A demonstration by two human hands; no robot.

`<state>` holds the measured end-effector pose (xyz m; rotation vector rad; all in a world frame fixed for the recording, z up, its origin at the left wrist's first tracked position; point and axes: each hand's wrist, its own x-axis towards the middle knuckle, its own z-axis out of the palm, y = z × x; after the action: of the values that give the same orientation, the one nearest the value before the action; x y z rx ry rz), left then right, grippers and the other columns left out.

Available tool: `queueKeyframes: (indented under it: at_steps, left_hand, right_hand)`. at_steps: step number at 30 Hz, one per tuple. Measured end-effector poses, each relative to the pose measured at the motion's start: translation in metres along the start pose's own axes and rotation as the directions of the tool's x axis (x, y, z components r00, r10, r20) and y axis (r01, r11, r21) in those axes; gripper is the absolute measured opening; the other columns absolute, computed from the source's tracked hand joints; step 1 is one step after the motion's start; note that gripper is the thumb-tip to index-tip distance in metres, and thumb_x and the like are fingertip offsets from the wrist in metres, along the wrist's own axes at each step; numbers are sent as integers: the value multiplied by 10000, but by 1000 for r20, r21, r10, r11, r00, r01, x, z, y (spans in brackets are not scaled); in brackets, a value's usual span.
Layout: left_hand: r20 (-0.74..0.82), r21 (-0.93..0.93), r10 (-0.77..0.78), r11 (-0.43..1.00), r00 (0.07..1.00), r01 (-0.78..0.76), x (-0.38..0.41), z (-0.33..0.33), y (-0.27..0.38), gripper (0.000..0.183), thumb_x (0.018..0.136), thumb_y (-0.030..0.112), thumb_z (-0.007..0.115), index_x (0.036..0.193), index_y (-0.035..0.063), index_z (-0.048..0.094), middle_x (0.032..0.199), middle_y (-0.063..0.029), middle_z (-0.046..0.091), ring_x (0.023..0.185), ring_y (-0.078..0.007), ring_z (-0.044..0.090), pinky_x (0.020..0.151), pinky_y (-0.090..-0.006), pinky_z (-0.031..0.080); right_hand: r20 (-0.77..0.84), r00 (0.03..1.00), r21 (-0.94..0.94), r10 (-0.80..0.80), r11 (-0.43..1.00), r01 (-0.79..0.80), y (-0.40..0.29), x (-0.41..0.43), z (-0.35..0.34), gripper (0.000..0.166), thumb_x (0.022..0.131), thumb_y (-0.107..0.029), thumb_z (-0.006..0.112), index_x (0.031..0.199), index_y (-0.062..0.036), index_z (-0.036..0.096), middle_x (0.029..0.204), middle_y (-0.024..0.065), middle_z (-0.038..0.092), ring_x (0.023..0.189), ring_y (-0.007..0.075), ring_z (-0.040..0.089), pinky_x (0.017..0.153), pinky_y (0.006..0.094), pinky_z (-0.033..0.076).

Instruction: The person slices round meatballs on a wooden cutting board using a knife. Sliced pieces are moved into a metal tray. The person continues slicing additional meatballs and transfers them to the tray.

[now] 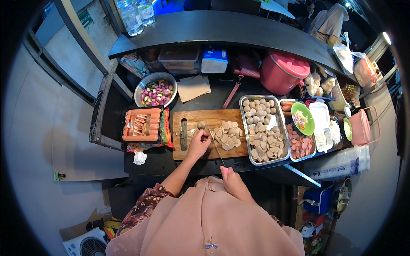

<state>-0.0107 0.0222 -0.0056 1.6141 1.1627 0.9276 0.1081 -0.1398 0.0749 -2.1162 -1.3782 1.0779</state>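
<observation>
My right hand (235, 183) grips the pink handle of a knife (219, 151), whose thin blade points away from me across a wooden cutting board (195, 153). Left of the blade, the bent fingers of my left hand (199, 144) pinch a piece of meatball, mostly hidden by the fingers. One whole meatball (201, 124) rests on the board just beyond that hand. To the right of the blade lies a loose pile of meatball slices (228, 134). A metal tray (287, 144) touching the board's right side holds whole meatballs at the back and slices in front.
Packed sausages (142, 124) and crumpled tissue (140, 157) lie left. Behind stand a bowl of shallots and chillies (156, 92), brown paper (193, 88) and a pink bucket (282, 75). Sliced sausages (299, 144) and a green bowl (302, 118) sit right. A raised shelf (205, 27) spans the back.
</observation>
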Motion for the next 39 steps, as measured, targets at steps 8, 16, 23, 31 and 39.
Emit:
queueKeyframes:
  at_steps: [8,16,23,31,39]
  left_hand:
    - [13,-21,13,1000,1000,-13,1,1,0,166,825,77,649,833,-7,506,878,-71,498,682,-104,557,613,-227,466]
    - [-4,16,4,1000,1000,-4,1,2,-1,179,825,95,658,830,4,504,831,-61,505,652,-95,538,606,-227,456]
    - [-6,1,-16,1000,1000,16,1,2,-1,178,812,81,655,824,0,497,840,-63,507,660,-96,544,621,-235,464]
    - [8,-9,-3,1000,1000,4,2,2,2,176,803,80,659,823,9,499,838,-60,504,657,-100,545,623,-242,468]
    - [-5,-12,-22,1000,1000,22,0,1,4,180,797,78,662,829,6,500,836,-60,508,653,-104,546,618,-241,467]
  right_hand:
    - [-42,999,56,-30,998,33,-2,13,5,511,974,-386,361,877,89,519,786,345,578,802,495,566,668,529,459]
    - [18,999,109,51,993,-53,1,28,9,536,973,-419,344,954,80,542,900,348,575,936,496,538,764,488,445]
    - [28,998,75,57,995,-59,0,9,0,542,970,-412,348,924,94,540,869,352,578,893,504,545,751,528,445]
    - [-15,1000,72,3,997,-2,1,24,7,549,970,-415,347,916,96,541,854,354,577,868,502,552,738,531,449]
    - [31,998,53,52,997,-54,1,7,0,544,971,-408,348,909,96,542,853,352,577,870,499,555,744,525,453]
